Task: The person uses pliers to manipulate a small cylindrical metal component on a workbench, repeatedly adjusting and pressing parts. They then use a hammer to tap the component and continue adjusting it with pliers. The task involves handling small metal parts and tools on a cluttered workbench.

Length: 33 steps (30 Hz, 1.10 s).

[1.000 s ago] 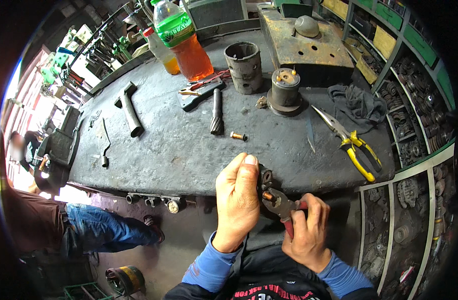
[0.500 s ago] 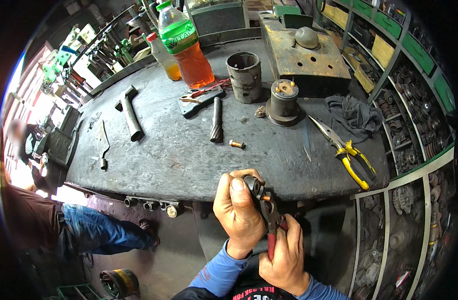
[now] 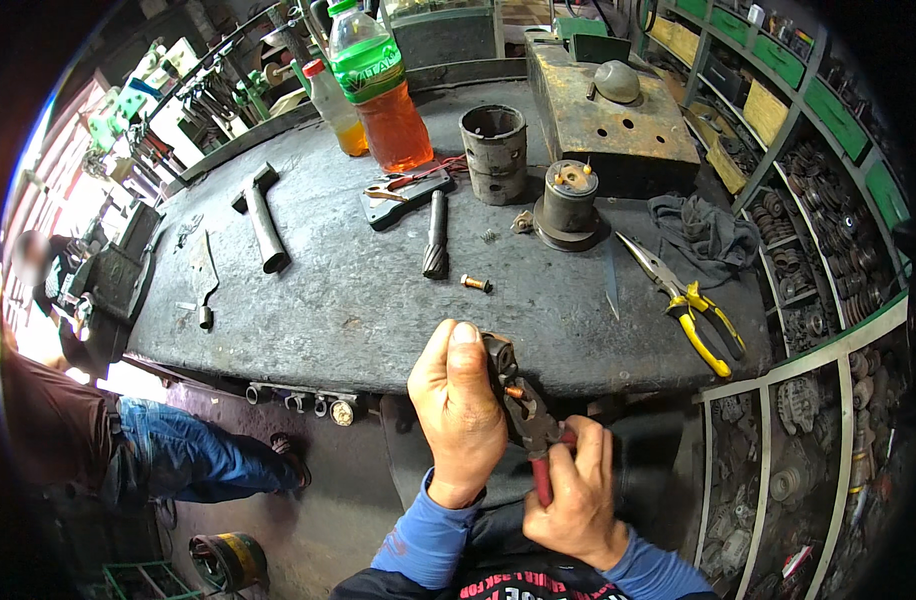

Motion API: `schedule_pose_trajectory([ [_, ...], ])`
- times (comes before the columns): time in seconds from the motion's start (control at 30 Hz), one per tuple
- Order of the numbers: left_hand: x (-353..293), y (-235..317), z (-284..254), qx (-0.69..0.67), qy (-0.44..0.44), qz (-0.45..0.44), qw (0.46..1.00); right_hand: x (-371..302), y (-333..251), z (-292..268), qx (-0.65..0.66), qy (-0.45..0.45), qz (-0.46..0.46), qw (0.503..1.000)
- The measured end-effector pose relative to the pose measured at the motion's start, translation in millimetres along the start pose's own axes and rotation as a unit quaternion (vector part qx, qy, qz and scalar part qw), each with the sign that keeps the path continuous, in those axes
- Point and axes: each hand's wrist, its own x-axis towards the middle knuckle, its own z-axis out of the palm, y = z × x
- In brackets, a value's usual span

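Observation:
Near the bench's front edge, my left hand is closed around a dark cylindrical metal part, its thumb lying along the top. A small copper-coloured piece shows beside the part's end. My right hand grips red-handled pliers, their jaws pointing up at that copper-coloured piece. Whether the jaws clamp it I cannot tell. Farther onto the bench lies a brass-coloured bolt-like piece, with a fluted steel reamer-like tool behind it.
Yellow-and-black pliers and a grey rag lie at the right of the bench. Two metal cylinders stand by a bottle of red liquid. A T-shaped metal tool lies left. Another person stands at far left.
Both hands keep their holds. My left hand with the metal part has shifted left, and the pliers' head has come along with it. The bench things appear slightly shifted as the view moved.

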Motion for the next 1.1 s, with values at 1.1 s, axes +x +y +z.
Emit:
schedule_pose_trajectory([
  [1.1, -17.7, -17.9, 8.6, -0.117, 0.05, 0.095, 0.987, -7.0, -20.8, 4.6, -0.01, -0.008, 0.041, 0.999],
])
